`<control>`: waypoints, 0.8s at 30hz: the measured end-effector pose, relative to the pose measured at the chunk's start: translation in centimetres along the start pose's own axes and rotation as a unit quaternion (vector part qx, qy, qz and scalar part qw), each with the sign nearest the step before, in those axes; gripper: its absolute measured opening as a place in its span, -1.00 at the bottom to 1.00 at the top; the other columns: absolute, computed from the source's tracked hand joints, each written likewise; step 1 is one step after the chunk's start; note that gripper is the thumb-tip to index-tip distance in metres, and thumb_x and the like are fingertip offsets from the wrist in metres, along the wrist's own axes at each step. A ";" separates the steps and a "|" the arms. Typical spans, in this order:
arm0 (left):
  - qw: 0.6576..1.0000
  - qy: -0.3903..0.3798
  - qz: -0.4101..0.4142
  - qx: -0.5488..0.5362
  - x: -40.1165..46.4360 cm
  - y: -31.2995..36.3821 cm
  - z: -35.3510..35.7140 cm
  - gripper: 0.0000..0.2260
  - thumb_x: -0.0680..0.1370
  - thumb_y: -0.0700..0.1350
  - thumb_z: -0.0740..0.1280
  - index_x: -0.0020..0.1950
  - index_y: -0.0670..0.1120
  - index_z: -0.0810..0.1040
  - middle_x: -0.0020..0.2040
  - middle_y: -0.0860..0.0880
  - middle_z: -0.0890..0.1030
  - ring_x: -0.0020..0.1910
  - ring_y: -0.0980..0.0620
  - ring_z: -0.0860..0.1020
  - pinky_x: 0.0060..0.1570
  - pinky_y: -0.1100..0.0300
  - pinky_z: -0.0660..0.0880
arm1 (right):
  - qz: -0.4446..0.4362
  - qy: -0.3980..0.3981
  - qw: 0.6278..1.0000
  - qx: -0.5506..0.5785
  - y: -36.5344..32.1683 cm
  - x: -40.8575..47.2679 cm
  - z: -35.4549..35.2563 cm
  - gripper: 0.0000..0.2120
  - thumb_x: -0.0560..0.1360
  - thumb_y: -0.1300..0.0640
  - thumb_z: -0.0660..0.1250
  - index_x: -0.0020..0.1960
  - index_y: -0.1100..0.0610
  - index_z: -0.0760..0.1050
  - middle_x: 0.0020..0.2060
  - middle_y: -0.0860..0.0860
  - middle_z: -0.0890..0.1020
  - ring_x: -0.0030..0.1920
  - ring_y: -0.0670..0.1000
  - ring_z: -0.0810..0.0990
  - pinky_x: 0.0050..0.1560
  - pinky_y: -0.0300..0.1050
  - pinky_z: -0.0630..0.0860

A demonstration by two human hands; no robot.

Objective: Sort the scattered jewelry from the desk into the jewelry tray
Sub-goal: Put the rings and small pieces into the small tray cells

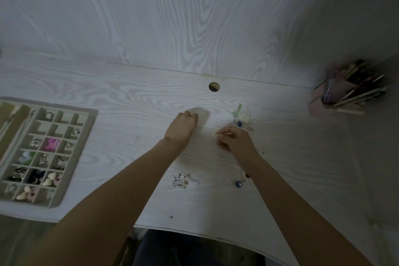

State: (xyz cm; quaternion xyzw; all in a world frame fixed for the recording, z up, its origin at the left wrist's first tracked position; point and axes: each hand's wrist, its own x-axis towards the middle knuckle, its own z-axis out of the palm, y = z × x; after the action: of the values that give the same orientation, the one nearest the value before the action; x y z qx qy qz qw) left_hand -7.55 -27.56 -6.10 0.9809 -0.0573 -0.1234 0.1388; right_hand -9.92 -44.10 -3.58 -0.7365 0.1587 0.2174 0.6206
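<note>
Both hands out over the white wood-grain surface; right grip pinching a small ring.

Grey compartmented jewelry tray sits far left, well apart from the hands, many cells filled. Left hand: fingers curled under, knuckles on the surface, contents of the grip cannot be told. Right hand: thumb and fingertips pressed together on a small gold-coloured ring. Loose jewelry: white flower piece with green stem just beyond right hand; clear tangled pieces and blue bead between the forearms.

Dim, cool, even lighting; soft shadows. Wide-angle distortion bends edges; the pink pen-filled holder is motion-blurred.
</note>
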 end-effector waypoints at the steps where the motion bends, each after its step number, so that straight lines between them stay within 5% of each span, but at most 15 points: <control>1: 0.995 0.022 -0.047 -0.091 -0.1 -0.2 -0.1 -0.81 0.59 -0.27 0.15 0.14 -0.24 0.48 0.09 -0.21 0.53 0.08 -0.15 0.50 -0.03 0.14 0.41 | 0.017 -0.010 0.999 0.044 -0.4 -0.1 0.1 -0.85 0.51 0.38 0.28 -0.19 0.21 0.51 -0.31 0.09 0.55 -0.29 -0.06 0.56 -0.25 -0.30 0.55; 3: 0.939 0.060 -0.126 -0.315 -0.8 -0.3 -0.8 -0.88 0.57 -0.27 0.23 0.01 -0.23 0.56 -0.06 -0.16 0.62 -0.06 -0.10 0.59 -0.05 0.17 0.52 | 0.039 -0.034 0.992 0.118 -1.2 -0.4 0.4 -0.87 0.54 0.39 0.24 -0.15 0.25 0.50 -0.27 0.11 0.55 -0.25 -0.03 0.56 -0.28 -0.32 0.55; 6: 0.761 0.048 -0.176 -0.623 -3.0 -0.2 -2.9 -0.95 0.54 -0.33 0.29 -0.08 -0.26 0.54 -0.19 -0.13 0.61 -0.22 0.02 0.65 -0.18 0.29 0.58 | 0.046 -0.072 0.984 0.155 -2.3 -0.7 1.2 -0.84 0.55 0.39 0.20 -0.12 0.25 0.51 -0.26 0.11 0.55 -0.24 -0.02 0.57 -0.22 -0.31 0.57; 7: 0.715 0.039 -0.179 -0.674 -3.7 -0.3 -3.7 -0.96 0.55 -0.32 0.29 -0.06 -0.27 0.54 -0.20 -0.14 0.60 -0.25 0.07 0.65 -0.21 0.32 0.57 | 0.046 -0.083 0.983 0.157 -2.6 -0.7 1.6 -0.82 0.55 0.40 0.18 -0.13 0.25 0.51 -0.26 0.11 0.55 -0.24 -0.02 0.58 -0.18 -0.28 0.57; 9: 0.681 0.025 -0.180 -0.710 -4.8 -1.1 -4.7 -0.93 0.56 -0.30 0.27 -0.06 -0.28 0.53 -0.20 -0.12 0.60 -0.25 0.11 0.66 -0.19 0.33 0.58 | 0.050 -0.099 0.980 0.167 -3.4 -0.9 2.8 -0.78 0.54 0.43 0.15 -0.18 0.26 0.50 -0.26 0.11 0.56 -0.22 0.00 0.58 -0.12 -0.23 0.56; 17: 0.696 0.101 -0.170 -0.690 -8.8 -6.5 -7.7 -0.94 0.55 -0.34 0.29 -0.11 -0.29 0.54 -0.14 -0.18 0.59 -0.14 0.00 0.67 -0.02 0.24 0.59 | 0.080 -0.156 0.978 0.110 -6.7 -1.6 10.6 -0.72 0.56 0.22 0.18 -0.33 0.18 0.40 -0.39 0.06 0.48 -0.39 -0.03 0.42 -0.30 -0.21 0.36; 21: 0.786 0.140 -0.142 -0.585 -10.7 -9.7 -9.4 -0.95 0.50 -0.31 0.37 -0.16 -0.22 0.58 -0.16 -0.17 0.64 -0.13 -0.03 0.66 0.00 0.22 0.58 | 0.040 -0.192 0.976 0.089 -7.9 -2.3 14.8 -0.81 0.56 0.22 0.22 -0.22 0.19 0.48 -0.38 0.03 0.47 -0.41 -0.08 0.39 -0.36 -0.26 0.33; 24: 0.805 0.143 -0.133 -0.560 -11.4 -11.9 -10.8 -0.95 0.49 -0.32 0.38 -0.17 -0.23 0.56 -0.25 -0.13 0.63 -0.26 0.03 0.66 -0.16 0.27 0.59 | -0.004 -0.194 0.979 0.061 -7.9 -2.9 17.2 -0.92 0.55 0.25 0.26 -0.11 0.19 0.50 -0.36 0.01 0.48 -0.38 -0.10 0.39 -0.37 -0.29 0.35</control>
State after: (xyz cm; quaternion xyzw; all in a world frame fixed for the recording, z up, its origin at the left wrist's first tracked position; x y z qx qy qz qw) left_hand -14.82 -11.72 3.08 0.7375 0.1730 -0.0092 0.6528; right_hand -10.56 -25.83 2.27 -0.6417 0.0451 0.3441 0.6839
